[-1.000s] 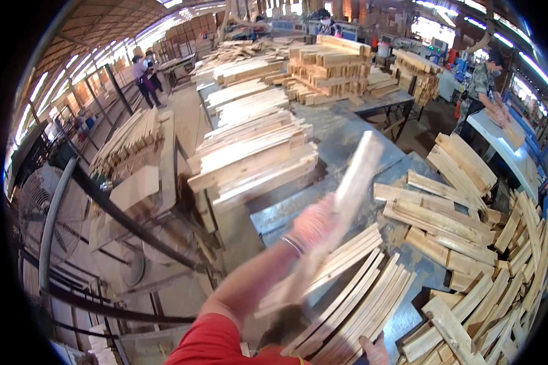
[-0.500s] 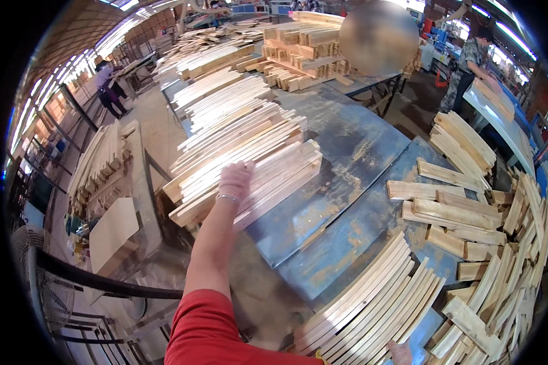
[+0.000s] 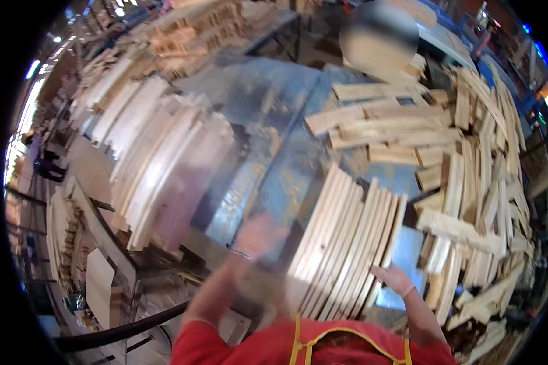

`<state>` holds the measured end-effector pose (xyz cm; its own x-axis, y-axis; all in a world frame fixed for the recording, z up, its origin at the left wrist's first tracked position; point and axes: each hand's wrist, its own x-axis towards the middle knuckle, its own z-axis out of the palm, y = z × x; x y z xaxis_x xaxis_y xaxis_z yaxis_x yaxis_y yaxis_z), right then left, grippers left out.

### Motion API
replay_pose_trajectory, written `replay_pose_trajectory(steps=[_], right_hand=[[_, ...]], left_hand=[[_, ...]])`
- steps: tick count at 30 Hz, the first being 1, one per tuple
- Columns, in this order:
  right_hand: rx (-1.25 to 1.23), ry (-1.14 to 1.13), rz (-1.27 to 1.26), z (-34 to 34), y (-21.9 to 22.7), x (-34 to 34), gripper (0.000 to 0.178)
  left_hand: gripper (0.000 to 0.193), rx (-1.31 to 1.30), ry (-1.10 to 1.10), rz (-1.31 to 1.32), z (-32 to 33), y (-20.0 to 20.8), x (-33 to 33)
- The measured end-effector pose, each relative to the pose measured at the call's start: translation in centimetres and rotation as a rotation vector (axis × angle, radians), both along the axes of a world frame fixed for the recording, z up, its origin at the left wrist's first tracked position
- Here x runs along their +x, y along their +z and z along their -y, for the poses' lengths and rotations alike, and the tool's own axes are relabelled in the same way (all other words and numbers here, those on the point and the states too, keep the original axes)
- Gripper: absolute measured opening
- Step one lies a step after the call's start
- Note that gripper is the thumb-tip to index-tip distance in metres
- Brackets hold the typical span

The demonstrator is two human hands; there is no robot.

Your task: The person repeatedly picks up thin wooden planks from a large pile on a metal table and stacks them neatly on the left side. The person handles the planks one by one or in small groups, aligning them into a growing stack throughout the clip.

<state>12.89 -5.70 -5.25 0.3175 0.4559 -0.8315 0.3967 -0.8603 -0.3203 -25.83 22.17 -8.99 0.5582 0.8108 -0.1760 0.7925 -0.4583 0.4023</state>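
Observation:
My left hand (image 3: 262,237) is in mid-air between two groups of wooden strips, above the table's near edge. Motion smears its fingers, and I see no strip lifted with it. A dark band circles that wrist. In front of my body lies a row of long pale wooden strips (image 3: 347,243), side by side. At the row's right side my right hand (image 3: 394,280) has its fingertips bent onto the outermost strip. Its palm side is hidden. To the left, a larger batch of wooden strips (image 3: 158,158) lies in rows on the blue table (image 3: 274,109).
Short boards (image 3: 396,125) lie jumbled at the far right of the table. A heap of loose offcuts (image 3: 487,201) fills the right side. Stacked wood blocks (image 3: 195,30) stand at the back left. A dark curved rail (image 3: 128,331) crosses the lower left.
The view has swung to the right and down. My left hand has come off the left batch of strips and moved toward the near row. My right hand shows more fully, still at the row's right side.

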Motion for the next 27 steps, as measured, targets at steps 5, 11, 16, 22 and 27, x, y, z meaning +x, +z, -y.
replay_pose_trajectory(steps=[5,11,16,22,27], right_hand=[[0.31,0.035,-0.148,-0.2,-4.5,1.5,0.088],[0.388,-0.197,-0.423,-0.5,-2.5,0.3,0.06],[0.628,-0.111,-0.497,1.4,-1.0,0.4,0.046],[0.863,-0.191,-0.539,-1.5,0.5,2.7,0.072],[1.289,-0.398,-0.35,-7.0,13.3,2.3,0.055]], left_hand=[[0.105,-0.618,0.106,0.092,3.6,1.2,11.8],[0.11,-0.703,0.186,0.222,6.9,0.0,13.0],[0.096,-0.449,0.219,0.176,10.3,8.1,14.4],[0.108,-0.208,0.103,0.299,8.6,16.8,14.8],[0.115,0.174,-0.043,0.638,5.9,27.1,14.1]])
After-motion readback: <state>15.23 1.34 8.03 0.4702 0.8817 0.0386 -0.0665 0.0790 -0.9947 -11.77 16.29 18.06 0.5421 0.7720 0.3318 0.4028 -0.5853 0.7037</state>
